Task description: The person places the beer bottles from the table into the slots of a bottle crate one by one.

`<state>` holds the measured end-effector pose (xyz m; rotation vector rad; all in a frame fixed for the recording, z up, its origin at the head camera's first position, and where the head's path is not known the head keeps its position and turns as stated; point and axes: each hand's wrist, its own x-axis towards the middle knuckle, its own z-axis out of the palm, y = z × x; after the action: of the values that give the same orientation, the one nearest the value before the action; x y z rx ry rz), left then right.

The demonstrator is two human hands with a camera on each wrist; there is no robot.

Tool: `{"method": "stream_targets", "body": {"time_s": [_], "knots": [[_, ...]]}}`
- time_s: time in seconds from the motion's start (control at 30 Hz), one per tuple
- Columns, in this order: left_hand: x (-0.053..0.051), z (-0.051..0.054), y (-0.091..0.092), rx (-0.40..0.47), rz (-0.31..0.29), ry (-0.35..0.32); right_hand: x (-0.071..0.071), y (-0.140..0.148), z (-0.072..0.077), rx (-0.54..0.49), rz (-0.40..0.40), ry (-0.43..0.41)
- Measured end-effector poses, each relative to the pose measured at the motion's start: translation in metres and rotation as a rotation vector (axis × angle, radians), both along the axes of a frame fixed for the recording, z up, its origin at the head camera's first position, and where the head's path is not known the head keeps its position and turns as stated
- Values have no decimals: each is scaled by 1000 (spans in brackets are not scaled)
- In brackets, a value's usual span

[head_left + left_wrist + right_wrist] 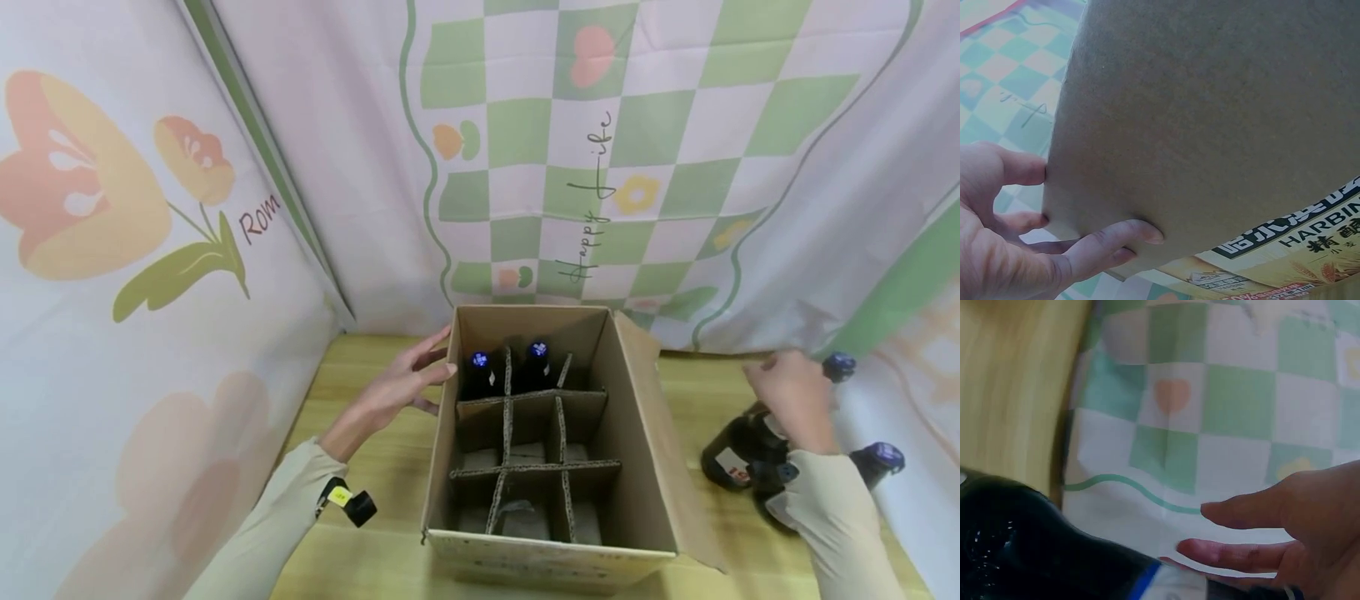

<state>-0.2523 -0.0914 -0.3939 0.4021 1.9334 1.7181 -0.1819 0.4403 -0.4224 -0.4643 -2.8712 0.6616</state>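
Two bottles stand in the far row of the box; its middle and near cells show none. More bottles stand to the right, so the work seems partway. The left hand, fingers spread, touches the box; the right hand has fingers apart beside a bottle.

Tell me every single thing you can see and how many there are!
Flat wooden table: one, yellowish, low in the head view.
Open rectangular cardboard box: one, brown, on the table.
Crossed cardboard divider: one grid, brown, inside the box.
Tall glass bottles: two, dark with blue caps, in the box's far row; at least two more right of the box, partly hidden.
Printed cloth hangings: at least two, white with green, orange and pink patterns, behind and beside the table.
Small strapped device: one, black, left wrist.
Long fabric sleeves: two, cream, on both arms.
Bare hands: two; left hand touching the box, right hand by the bottles.
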Motion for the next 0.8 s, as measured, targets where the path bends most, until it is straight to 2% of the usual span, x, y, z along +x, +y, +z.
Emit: {"method": "stream_targets", "body": {"time_s": [0.13, 0.27, 0.37, 0.47, 0.53, 0.6, 0.7, 0.8], "knots": [[1, -1, -1, -7, 1, -8, 8, 0, -10, 4, -11, 61], [0, -1, 0, -14, 8, -8, 0, 0, -20, 14, -121, 145], [-1, 0, 2, -13, 12, 2, -17, -4, -32, -59, -285, 346], [-1, 0, 3, -14, 10, -4, -33, -14, -51, -180, -454, 621], [1, -1, 2, -15, 3, -10, -41, -22, -64, -276, -518, 819], [1, -3, 1, -12, -2, -7, -49, -26, -74, -360, -539, 938], [1, -3, 1, -7, 3, 3, -58, -29, -85, -483, -517, 996], [0, -2, 1, -9, 7, 10, -63, -28, -96, -550, -501, 955]]}}
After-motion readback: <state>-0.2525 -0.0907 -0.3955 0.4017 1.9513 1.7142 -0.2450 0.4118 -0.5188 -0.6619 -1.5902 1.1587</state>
